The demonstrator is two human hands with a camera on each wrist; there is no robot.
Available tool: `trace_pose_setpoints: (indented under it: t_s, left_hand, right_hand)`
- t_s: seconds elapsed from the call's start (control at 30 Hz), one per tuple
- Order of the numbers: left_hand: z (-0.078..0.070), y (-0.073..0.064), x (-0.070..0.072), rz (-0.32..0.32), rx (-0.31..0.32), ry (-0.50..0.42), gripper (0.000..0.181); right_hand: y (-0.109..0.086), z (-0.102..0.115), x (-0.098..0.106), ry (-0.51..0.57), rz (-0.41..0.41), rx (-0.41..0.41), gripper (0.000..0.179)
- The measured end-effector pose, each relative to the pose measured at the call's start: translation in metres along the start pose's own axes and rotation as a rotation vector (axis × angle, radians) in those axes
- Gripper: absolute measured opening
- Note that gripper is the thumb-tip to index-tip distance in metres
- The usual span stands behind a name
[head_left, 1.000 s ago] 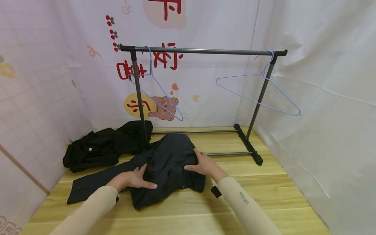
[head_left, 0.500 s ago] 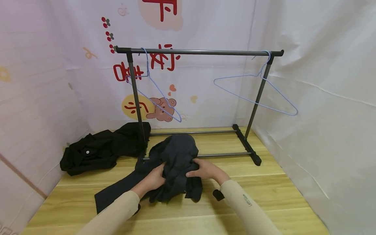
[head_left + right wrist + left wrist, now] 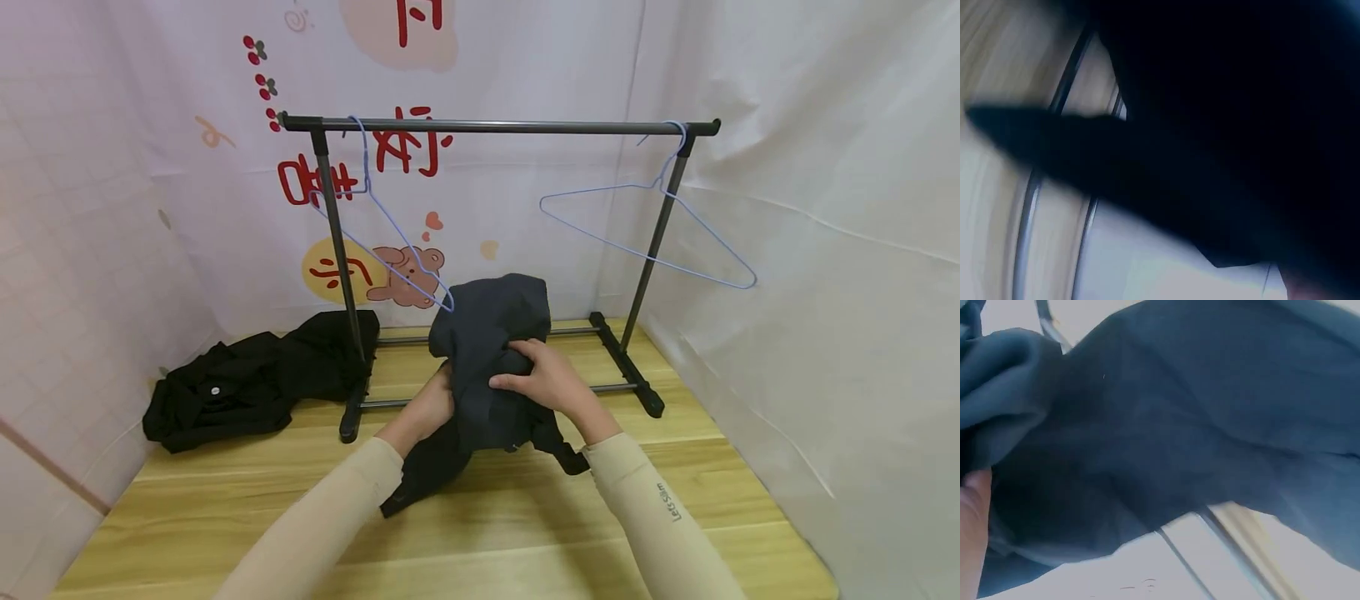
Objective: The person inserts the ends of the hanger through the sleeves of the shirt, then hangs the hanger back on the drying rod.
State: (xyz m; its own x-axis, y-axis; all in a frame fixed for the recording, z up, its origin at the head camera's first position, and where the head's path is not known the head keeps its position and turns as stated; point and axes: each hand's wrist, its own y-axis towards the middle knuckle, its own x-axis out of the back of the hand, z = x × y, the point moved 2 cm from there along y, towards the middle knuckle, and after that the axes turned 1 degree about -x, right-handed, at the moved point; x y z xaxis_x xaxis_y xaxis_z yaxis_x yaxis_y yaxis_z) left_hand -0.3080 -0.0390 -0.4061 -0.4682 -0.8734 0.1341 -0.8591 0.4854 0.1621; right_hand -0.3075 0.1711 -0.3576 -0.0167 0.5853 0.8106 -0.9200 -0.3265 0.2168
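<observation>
In the head view a bunched dark navy shirt (image 3: pixel 487 325) is held up above the table by both hands. My left hand (image 3: pixel 432 407) grips its left side, with the fingers hidden in the cloth. At the right side my right hand (image 3: pixel 546 377) pinches a fold between thumb and fingers. One sleeve hangs toward the table under the left hand. Dark cloth of the shirt (image 3: pixel 1160 425) fills most of the left wrist view, with part of the left hand (image 3: pixel 972 534) at the edge. The right wrist view is mostly dark, blurred shirt (image 3: pixel 1241 125).
Behind the shirt stands a grey metal garment rack (image 3: pixel 510 127). Two blue wire hangers hang on it, the left hanger (image 3: pixel 390 218) overlapping the shirt's top and the right hanger (image 3: pixel 600 229) farther off. A folded black garment (image 3: pixel 247 387) lies at the wooden table's (image 3: pixel 262 500) back left.
The shirt has been lifted from the table and gathered toward the middle. My left hand has moved right and up; my right hand has risen with the cloth.
</observation>
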Motion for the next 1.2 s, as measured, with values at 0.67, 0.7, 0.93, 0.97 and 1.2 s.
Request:
trace_pose_setpoints:
  t_s: [0.67, 0.7, 0.93, 0.97, 1.2]
  left_hand:
    - [0.02, -0.031, 0.04, -0.323, 0.124, 0.829, 0.071]
    - [0.019, -0.033, 0.038, -0.324, 0.115, 0.872, 0.066]
    - [0.016, -0.032, 0.039, -0.339, 0.136, 1.052, 0.027]
    - [0.014, -0.031, 0.041, -0.344, 0.134, 1.064, 0.026]
    - [-0.017, -0.023, 0.061, -0.369, 0.02, 0.76, 0.035]
  right_hand:
    - [0.004, -0.032, -0.041, -0.099, 0.116, -0.088, 0.04]
    - [0.004, -0.033, -0.043, -0.115, 0.141, -0.102, 0.043]
    - [-0.004, -0.045, -0.054, -0.256, 0.248, -0.132, 0.036]
    - [-0.004, -0.046, -0.054, -0.243, 0.232, -0.119, 0.032]
    - [0.001, -0.032, -0.032, 0.078, 0.044, -0.043, 0.029]
